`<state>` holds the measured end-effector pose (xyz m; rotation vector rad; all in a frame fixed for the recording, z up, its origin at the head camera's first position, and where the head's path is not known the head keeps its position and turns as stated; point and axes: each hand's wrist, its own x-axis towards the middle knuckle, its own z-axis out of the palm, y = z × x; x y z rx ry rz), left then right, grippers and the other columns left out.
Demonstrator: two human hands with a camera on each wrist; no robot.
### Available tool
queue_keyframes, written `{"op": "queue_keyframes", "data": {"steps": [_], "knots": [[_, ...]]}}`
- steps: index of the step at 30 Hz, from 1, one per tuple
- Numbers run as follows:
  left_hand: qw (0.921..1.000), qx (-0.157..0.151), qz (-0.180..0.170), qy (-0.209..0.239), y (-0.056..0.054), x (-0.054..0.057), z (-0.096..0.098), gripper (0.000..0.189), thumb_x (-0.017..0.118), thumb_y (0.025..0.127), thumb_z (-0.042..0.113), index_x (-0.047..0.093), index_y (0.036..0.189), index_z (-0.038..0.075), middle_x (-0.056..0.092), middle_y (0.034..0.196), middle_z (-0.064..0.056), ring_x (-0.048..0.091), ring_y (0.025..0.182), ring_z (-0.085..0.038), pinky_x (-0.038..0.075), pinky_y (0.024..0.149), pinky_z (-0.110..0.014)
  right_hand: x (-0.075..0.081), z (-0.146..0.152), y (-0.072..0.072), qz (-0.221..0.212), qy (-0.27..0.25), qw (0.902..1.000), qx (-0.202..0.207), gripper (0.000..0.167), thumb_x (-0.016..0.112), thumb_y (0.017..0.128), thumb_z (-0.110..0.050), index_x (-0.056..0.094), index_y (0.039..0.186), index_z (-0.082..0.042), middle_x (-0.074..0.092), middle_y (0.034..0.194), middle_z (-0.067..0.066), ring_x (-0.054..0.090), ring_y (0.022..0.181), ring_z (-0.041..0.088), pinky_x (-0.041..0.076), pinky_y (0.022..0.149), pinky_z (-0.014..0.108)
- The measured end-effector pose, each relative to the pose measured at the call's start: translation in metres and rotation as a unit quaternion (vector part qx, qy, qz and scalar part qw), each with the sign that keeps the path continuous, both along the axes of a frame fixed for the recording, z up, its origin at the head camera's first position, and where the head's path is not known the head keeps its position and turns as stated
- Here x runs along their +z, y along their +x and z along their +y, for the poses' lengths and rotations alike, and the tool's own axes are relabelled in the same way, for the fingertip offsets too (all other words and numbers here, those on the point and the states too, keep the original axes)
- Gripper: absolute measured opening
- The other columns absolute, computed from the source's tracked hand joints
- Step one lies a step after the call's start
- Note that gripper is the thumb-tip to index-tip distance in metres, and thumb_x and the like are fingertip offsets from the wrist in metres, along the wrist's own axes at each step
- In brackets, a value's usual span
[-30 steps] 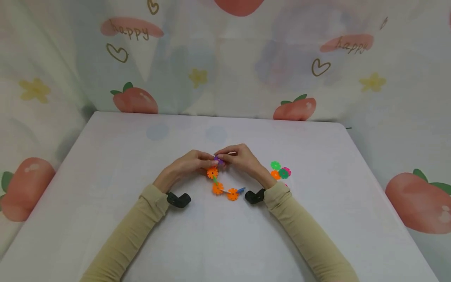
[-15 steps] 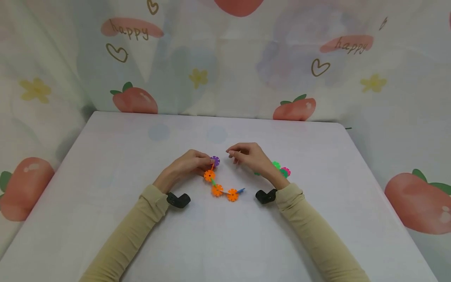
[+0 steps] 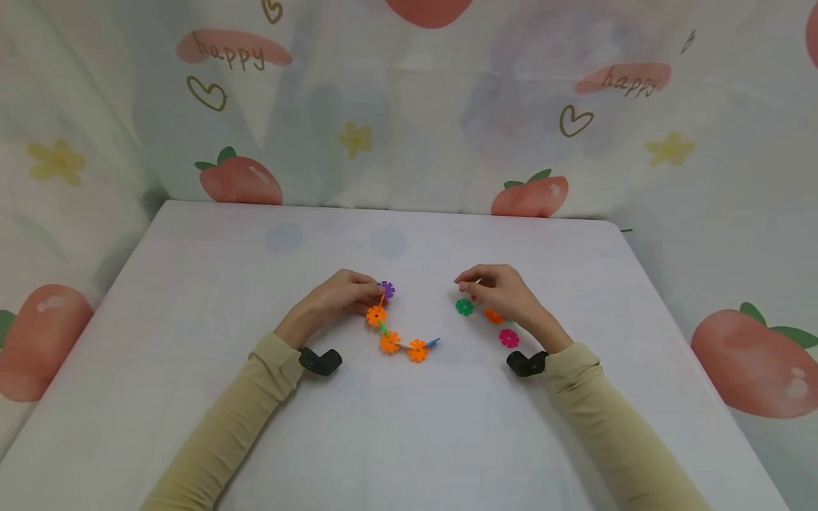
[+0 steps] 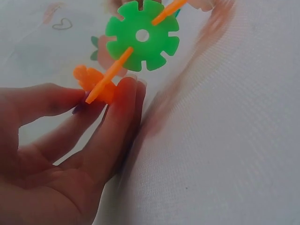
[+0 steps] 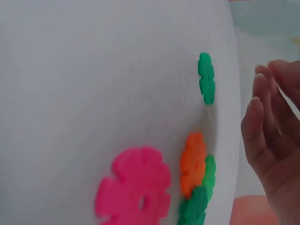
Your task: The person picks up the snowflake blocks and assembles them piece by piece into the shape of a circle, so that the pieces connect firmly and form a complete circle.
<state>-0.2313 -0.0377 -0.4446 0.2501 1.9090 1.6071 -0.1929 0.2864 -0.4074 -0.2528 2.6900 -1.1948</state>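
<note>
A chain of notched interlocking plastic discs, with orange discs, a purple disc and a blue disc, curves over the middle of the table. My left hand pinches its far end by the purple disc. The left wrist view shows a green disc and orange discs at those fingertips. My right hand hovers over the loose discs, fingers loosely bent, nothing seen between them. Below it lie a dark green disc, an orange disc and a pink disc.
The right wrist view shows another green disc against the orange one, with a lighter green one behind. A white table lies beneath, with a printed curtain behind. Black wrist cameras sit at both cuffs.
My right hand has let go of the purple disc and moved right to above the loose discs. The left hand keeps hold of the chain, which has shifted slightly left.
</note>
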Motion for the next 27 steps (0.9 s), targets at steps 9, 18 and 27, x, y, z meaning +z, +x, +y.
{"op": "queue_keyframes", "data": {"steps": [9,18,27], "knots": [[1.0000,-0.001,-0.003,-0.007,0.000,0.001,-0.001,0.031,0.060,0.103,0.018,0.070,0.120,-0.005,0.070,0.118,-0.013,0.065,0.094,-0.016,0.057,0.078,-0.021,0.000,0.034,0.017,0.019,0.102,0.9946,0.000,0.019,0.073,0.096,-0.018,0.077,0.113,-0.010,0.073,0.109,0.008,0.064,0.089,0.022,0.054,0.071,0.027],[0.9999,0.005,-0.006,-0.009,0.001,0.001,-0.001,0.031,0.061,0.103,0.018,0.070,0.120,-0.006,0.070,0.112,-0.011,0.063,0.088,-0.014,0.057,0.075,-0.020,-0.003,0.052,0.026,0.037,0.154,0.9864,0.045,0.023,0.081,0.088,-0.013,0.075,0.109,-0.005,0.070,0.105,0.010,0.059,0.088,0.021,0.052,0.077,0.031],[0.9999,0.009,-0.010,-0.003,0.002,0.002,0.000,0.032,0.062,0.103,0.018,0.069,0.122,-0.007,0.071,0.110,-0.011,0.064,0.086,-0.013,0.057,0.074,-0.020,-0.003,0.047,0.024,0.036,0.157,0.9857,0.051,0.025,0.084,0.085,-0.013,0.066,0.100,-0.005,0.065,0.090,0.005,0.055,0.082,0.019,0.048,0.073,0.027]]}}
